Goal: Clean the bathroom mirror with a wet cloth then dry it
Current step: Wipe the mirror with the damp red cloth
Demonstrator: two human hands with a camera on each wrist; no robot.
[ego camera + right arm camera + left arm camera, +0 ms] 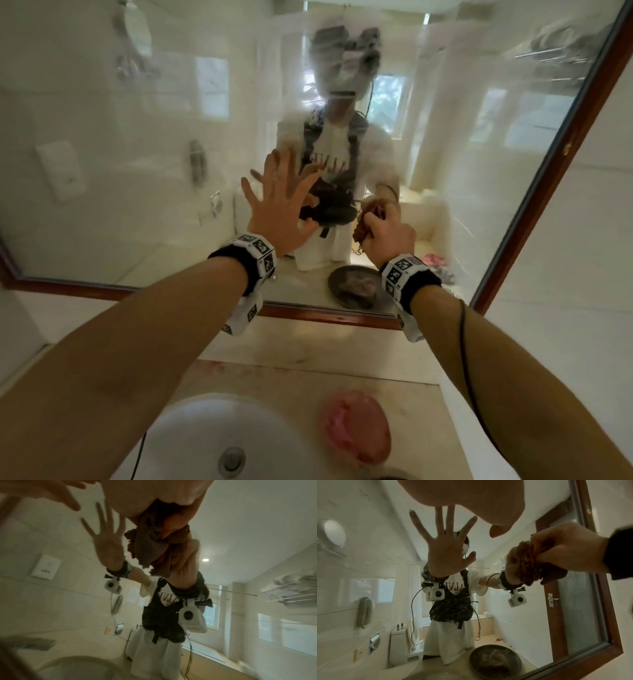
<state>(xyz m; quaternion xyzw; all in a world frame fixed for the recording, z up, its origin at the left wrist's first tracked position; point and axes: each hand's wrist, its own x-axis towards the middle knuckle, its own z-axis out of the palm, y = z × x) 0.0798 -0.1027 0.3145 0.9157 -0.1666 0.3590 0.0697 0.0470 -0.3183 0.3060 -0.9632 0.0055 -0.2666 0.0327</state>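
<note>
The wood-framed bathroom mirror [137,171] fills the wall ahead, its glass hazy and streaked. My left hand [277,202] lies flat against the glass with fingers spread; its palm [471,496] shows at the top of the left wrist view, above its own reflection. To its right, my right hand [387,233] grips a bunched brown cloth [361,229] and holds it against the mirror low in the middle. The cloth [530,563] bulges out of that fist [565,550]. In the right wrist view the fingers [171,522] curl around the cloth [147,550].
A white sink basin [219,442] sits below on the beige counter [308,349], with a pink bundle [356,428] beside it. The mirror's brown frame [534,205] runs diagonally at the right. A dark dish [494,661] and my body show as reflections.
</note>
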